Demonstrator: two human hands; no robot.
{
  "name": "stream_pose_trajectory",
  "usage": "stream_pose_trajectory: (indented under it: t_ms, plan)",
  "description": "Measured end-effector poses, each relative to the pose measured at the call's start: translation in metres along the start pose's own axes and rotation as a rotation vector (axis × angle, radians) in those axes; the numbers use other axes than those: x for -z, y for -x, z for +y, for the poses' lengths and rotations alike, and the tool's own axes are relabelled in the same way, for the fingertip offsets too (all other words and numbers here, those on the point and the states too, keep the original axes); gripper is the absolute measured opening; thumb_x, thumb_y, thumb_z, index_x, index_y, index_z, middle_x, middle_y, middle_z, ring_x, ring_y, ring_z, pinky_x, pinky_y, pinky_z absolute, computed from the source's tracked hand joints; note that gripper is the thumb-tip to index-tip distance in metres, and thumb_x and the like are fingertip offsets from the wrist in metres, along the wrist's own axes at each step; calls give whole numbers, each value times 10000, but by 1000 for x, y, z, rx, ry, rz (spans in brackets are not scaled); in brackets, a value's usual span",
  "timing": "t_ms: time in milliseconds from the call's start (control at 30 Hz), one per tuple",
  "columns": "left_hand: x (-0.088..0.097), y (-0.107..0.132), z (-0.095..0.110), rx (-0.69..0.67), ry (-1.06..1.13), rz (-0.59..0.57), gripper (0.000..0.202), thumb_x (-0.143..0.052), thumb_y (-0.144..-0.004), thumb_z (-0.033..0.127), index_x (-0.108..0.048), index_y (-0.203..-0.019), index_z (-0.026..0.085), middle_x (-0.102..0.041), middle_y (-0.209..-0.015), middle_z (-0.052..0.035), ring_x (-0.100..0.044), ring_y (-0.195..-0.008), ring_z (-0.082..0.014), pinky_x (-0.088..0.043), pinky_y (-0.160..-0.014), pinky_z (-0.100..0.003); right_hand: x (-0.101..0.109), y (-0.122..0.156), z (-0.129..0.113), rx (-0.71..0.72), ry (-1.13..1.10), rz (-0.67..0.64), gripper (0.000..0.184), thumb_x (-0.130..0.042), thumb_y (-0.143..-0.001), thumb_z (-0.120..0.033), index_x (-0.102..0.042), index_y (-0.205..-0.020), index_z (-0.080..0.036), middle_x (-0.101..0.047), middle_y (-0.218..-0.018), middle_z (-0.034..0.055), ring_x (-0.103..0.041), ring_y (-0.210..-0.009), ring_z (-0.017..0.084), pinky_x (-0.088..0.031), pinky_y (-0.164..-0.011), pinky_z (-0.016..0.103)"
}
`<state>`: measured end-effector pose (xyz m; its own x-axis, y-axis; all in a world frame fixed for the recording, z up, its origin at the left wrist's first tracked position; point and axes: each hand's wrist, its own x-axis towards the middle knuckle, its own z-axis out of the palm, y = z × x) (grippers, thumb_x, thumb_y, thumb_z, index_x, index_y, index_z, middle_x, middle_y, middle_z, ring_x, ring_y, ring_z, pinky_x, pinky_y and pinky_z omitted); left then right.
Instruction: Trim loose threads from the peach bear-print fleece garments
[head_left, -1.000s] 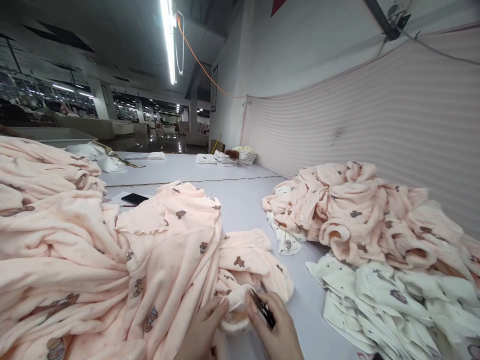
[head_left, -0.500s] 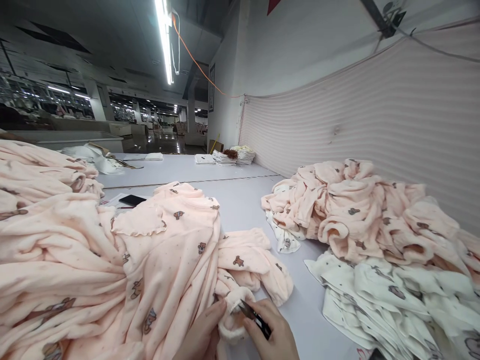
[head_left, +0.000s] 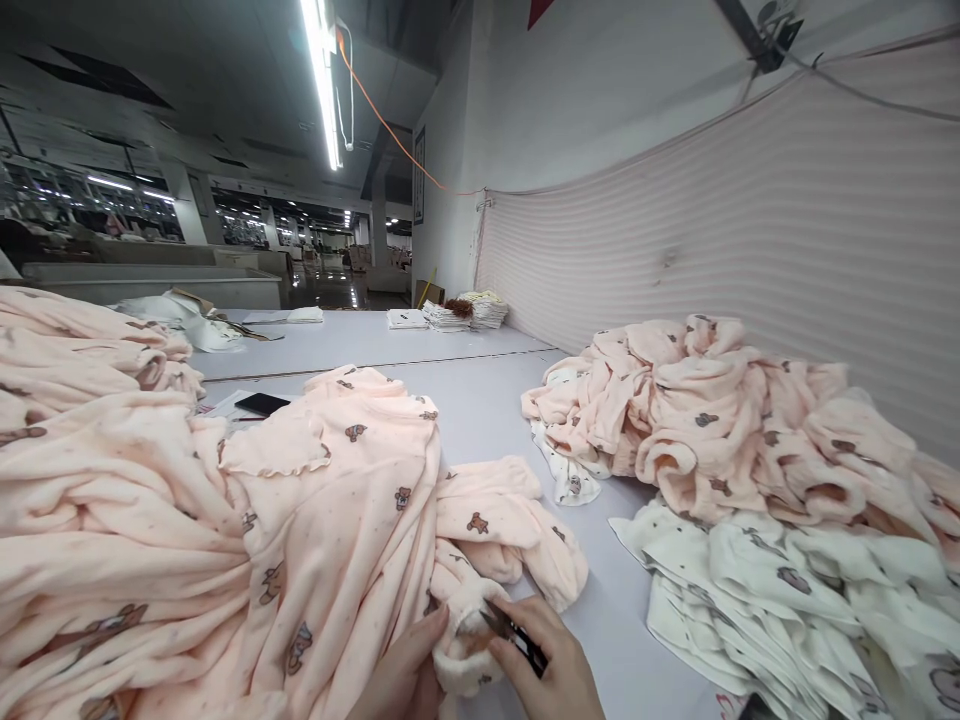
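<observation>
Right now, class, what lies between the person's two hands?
In the head view, a pale cuff and snips' blades lie between left hand and right hand.

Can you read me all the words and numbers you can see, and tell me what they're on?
There are none I can read for sure.
Framed sign on the wall: too small and slanted to read.
Red marks at the bottom edge: too blurred to tell if they're letters.
Paper by the dark phone: nothing readable.
Black snips in the right hand: no lettering I can make out.
</observation>
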<state>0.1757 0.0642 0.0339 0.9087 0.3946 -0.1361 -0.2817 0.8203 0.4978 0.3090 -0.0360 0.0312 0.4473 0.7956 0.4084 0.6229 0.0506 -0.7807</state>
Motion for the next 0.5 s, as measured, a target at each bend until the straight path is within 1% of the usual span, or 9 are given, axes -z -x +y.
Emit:
stream_pose_trajectory:
  t_ms: [67,133,267,333,367,433,500]
  plan:
    - [-1,0,1,13,3,5,433,-624,-801,358,-654,-1139,88,-724,-1015,-157,-624,-1051,-331,-373,-1004,-473,-3,3,0,3,16,40,269,-640,-800,-315,-701,-1061,-298,-686,-905,13,-675,-802,163,-525,-716,200]
    - [-1,0,1,32,10,12,435,-638,-790,373,-664,-1115,84,-722,-1007,-156,-627,-1040,-328,-385,-990,-457,-8,4,1,-15,7,75,250,-608,-816,-328,-708,-1042,-291,-682,-909,24,-666,-809,173,-517,-702,211]
    - [1,-1,-2,39,6,43,384,-648,-781,374,-695,-1030,85,-719,-988,-140,-623,-1030,-308,-418,-942,-398,-10,1,2,-60,-123,-18,238,-605,-821,-378,-739,-983,-265,-690,-847,41,-661,-794,194,-514,-702,246]
    - [3,-1,-5,37,-25,54,384,-663,-758,391,-703,-995,92,-721,-950,-131,-633,-988,-301,-443,-892,-378,-8,-1,1,-81,-154,-54,243,-620,-811,-399,-749,-961,-257,-692,-832,47,-658,-784,201,-506,-706,261]
    - [4,-1,-5,40,-52,60,400,-666,-747,414,-702,-986,95,-721,-926,-128,-643,-949,-297,-458,-853,-371,-6,-1,1,-96,-162,-63,244,-626,-805,-411,-755,-941,-253,-689,-822,48,-655,-775,203,-500,-701,264]
    - [6,1,-4,50,-154,81,447,-644,-743,479,-696,-970,98,-715,-868,-127,-658,-836,-283,-484,-741,-353,-2,-1,3,-155,-211,-99,252,-633,-795,-444,-766,-838,-234,-680,-775,42,-645,-744,200,-489,-683,265]
    - [9,6,1,21,-370,147,470,-587,-770,543,-696,-912,109,-707,-814,-121,-652,-736,-260,-488,-652,-337,5,2,10,-286,-301,-142,343,-604,-803,-499,-746,-710,-200,-673,-717,39,-634,-700,196,-485,-656,269]
